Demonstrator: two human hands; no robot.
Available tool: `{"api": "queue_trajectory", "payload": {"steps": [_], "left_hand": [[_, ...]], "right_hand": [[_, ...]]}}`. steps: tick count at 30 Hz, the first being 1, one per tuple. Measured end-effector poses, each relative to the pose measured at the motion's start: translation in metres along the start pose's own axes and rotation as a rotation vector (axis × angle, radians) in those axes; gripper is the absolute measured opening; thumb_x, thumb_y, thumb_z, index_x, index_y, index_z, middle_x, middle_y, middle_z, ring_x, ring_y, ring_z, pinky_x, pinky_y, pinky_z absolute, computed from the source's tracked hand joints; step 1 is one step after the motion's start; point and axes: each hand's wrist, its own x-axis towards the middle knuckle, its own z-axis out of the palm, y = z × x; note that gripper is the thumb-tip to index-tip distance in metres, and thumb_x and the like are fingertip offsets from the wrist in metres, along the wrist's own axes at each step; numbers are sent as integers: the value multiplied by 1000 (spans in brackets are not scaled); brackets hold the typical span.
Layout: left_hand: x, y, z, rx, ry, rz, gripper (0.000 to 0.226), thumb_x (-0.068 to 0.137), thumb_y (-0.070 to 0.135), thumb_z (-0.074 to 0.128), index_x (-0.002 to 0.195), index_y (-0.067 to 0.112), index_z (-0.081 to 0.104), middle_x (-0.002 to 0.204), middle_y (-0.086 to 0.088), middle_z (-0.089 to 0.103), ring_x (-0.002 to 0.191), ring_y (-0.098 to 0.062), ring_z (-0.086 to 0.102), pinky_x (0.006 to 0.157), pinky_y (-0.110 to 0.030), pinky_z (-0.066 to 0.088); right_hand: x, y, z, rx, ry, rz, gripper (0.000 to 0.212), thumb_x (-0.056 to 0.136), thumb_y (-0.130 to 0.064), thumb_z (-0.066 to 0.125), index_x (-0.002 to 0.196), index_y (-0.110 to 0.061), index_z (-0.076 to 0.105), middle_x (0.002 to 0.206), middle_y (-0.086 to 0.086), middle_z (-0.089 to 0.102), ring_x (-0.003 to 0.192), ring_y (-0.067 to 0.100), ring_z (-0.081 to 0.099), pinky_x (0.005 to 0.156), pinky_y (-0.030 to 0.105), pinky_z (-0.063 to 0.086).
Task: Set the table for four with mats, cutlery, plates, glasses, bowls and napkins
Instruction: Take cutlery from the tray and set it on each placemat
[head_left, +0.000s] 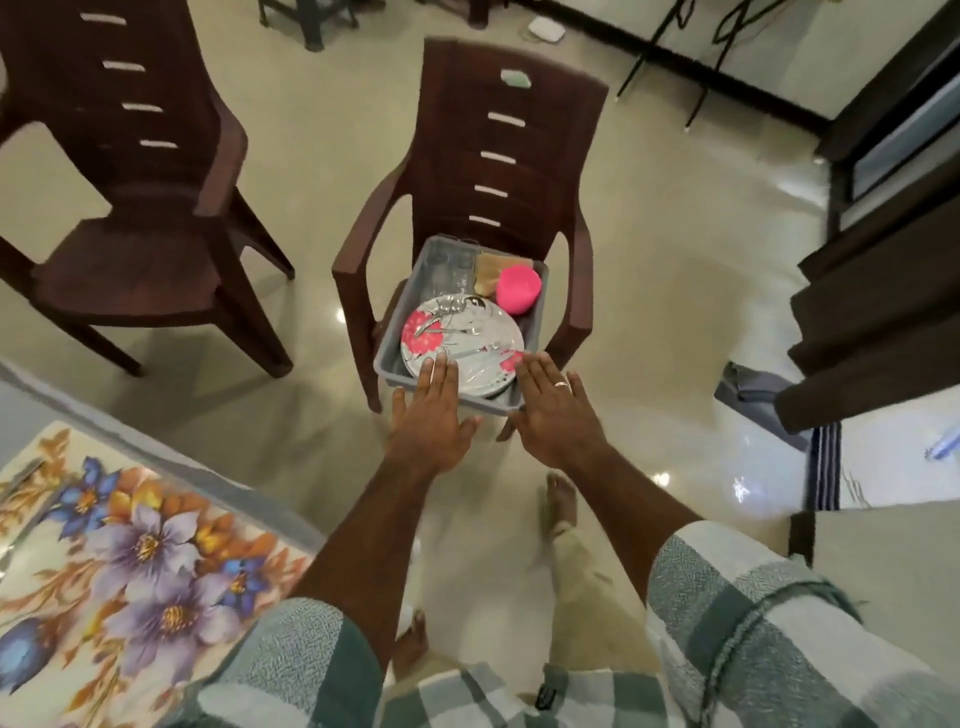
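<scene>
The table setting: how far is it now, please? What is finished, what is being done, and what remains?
Done: nothing appears laid out. The plates, cutlery, glasses, pink bowls and napkins all sit in the grey tub on the chair. In hand: nothing; the left hand and right hand reach open toward the tub. Left: nearly everything. Only a floral cover shows at lower left.
</scene>
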Motion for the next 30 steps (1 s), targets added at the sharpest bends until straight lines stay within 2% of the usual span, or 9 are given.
{"api": "queue_trajectory", "payload": {"steps": [5, 9, 14, 17, 19, 20, 23, 26, 30], "left_hand": [[78, 7, 9, -57, 22, -144, 82, 102, 56, 33, 161, 14, -5, 169, -3, -10, 155, -19, -12, 122, -59, 6], [141, 10, 29, -121, 77, -373, 82, 102, 56, 35, 160, 14, -6, 169, -2, -11, 154, -19, -14, 122, -59, 4], [199, 33, 77, -251, 13, -610, 82, 102, 52, 39, 161, 14, -5, 169, -1, -12, 155, -19, -13, 121, -58, 6], [230, 39, 100, -283, 12, -657, 84, 101, 51, 41, 161, 14, -5, 169, -1, -12, 155, -19, -13, 121, -59, 8], [247, 36, 109, -283, 20, -674, 84, 102, 51, 41, 161, 15, -5, 169, -1, -11, 155, -18, -12, 122, -59, 7], [256, 32, 113, -276, 27, -683, 83, 102, 52, 41, 161, 16, -5, 169, -1, -10, 155, -18, -12, 122, -59, 7], [280, 19, 123, -290, 36, -704, 81, 103, 52, 39, 161, 17, -6, 169, 0, -9, 155, -17, -12, 123, -57, 3], [302, 2, 134, -277, 31, -707, 83, 102, 50, 42, 160, 18, -8, 169, 1, -10, 155, -16, -12, 124, -57, 3], [327, -26, 149, -249, 58, -720, 83, 102, 50, 43, 160, 21, -9, 168, 3, -12, 154, -14, -14, 123, -55, -1]], "right_hand": [[103, 44, 12, -90, -95, -196, 72, 103, -41, 40, 161, -15, 7, 169, 2, 4, 156, 20, 1, 124, 51, 10], [193, 73, 41, -176, -184, -445, 70, 105, -42, 36, 161, -14, 4, 169, 2, 2, 156, 21, -1, 124, 51, 5], [270, 115, 77, -223, -325, -686, 69, 105, -40, 34, 161, -13, 5, 169, 3, 3, 156, 20, 1, 124, 50, 7], [318, 134, 98, -211, -334, -708, 62, 104, -32, 40, 158, -9, 20, 164, 9, 27, 149, 27, 27, 118, 48, 29], [348, 138, 113, -198, -330, -696, 52, 101, -23, 46, 149, -7, 36, 144, 14, 52, 126, 33, 52, 98, 44, 47], [363, 138, 122, -201, -327, -696, 44, 100, -20, 48, 142, -8, 43, 131, 14, 60, 114, 34, 58, 89, 43, 50], [404, 132, 146, -244, -305, -701, 26, 98, -13, 49, 123, -10, 53, 110, 14, 68, 100, 34, 65, 81, 41, 52], [437, 119, 167, -295, -239, -729, 26, 96, -9, 50, 122, -10, 55, 117, 13, 64, 106, 30, 63, 85, 40, 50], [473, 99, 196, -338, -149, -807, 42, 94, -9, 55, 136, -12, 52, 131, 9, 58, 116, 29, 58, 92, 39, 49]]}}
